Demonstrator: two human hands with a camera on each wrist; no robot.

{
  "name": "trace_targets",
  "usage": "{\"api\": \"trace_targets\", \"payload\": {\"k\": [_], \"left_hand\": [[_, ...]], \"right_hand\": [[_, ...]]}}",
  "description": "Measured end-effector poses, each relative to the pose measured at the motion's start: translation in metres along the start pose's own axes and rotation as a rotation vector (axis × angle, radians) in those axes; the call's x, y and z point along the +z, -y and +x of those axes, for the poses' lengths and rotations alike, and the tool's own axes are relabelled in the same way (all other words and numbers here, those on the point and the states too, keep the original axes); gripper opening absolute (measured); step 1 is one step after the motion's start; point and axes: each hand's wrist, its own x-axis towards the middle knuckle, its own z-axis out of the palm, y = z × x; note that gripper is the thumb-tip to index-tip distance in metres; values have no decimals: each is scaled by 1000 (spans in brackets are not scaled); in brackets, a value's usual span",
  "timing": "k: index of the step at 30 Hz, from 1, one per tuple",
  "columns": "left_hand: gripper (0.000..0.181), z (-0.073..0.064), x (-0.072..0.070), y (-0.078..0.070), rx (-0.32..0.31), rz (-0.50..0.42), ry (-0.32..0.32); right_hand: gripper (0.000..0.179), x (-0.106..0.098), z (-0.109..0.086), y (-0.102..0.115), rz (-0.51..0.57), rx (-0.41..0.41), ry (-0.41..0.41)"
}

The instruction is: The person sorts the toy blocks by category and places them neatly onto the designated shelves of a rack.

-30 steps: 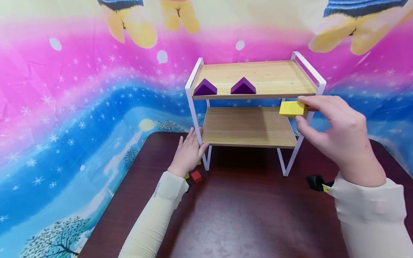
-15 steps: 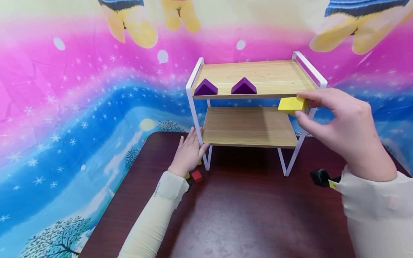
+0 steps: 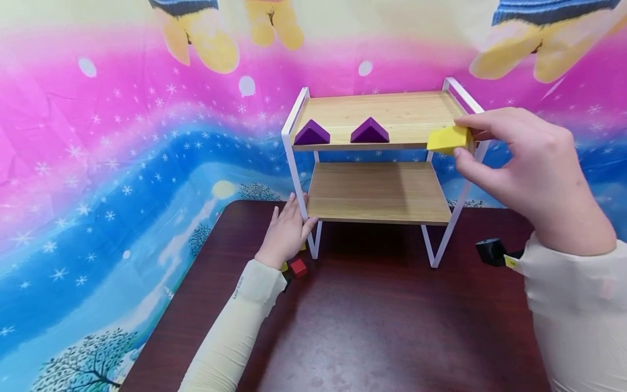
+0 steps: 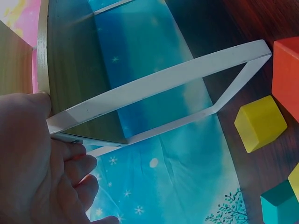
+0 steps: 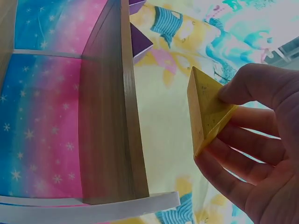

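Your right hand [image 3: 534, 169] pinches a yellow block [image 3: 444, 140] near the right end of the top shelf [image 3: 387, 111], apart from it. Your left hand [image 3: 284, 234] holds the rack [image 3: 294, 174] by its left side between thumb and fingers.

Left sleeve [image 3: 227, 332] cream, tiny dark letters [image 3: 238, 288] near wide cuff [image 3: 266, 283]. Right sleeve [image 3: 578, 337] cream too, faint pink patch [image 3: 607, 288]; black box [image 3: 491, 252], yellow tag [image 3: 511, 262] poke out.

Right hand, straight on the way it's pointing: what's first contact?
Right hand: probably the top shelf, its yellow block touching first. Right wrist view shows a gap; exact depth unclear.
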Motion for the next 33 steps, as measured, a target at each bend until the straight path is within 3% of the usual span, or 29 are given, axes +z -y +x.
{"api": "trace_targets", "payload": {"k": [10,25,33], "left_hand": [[68,-2,-1,-1,10,0,8],[68,-1,-6,-2,-7,71,48],[69,-1,-6,-3,-19,67,38]], "right_hand": [[53,-1,12,-8,-17,-1,32],[52,3,23,-14,-58,-57,103],[52,6,27,-18,-53,-46,152]]}}
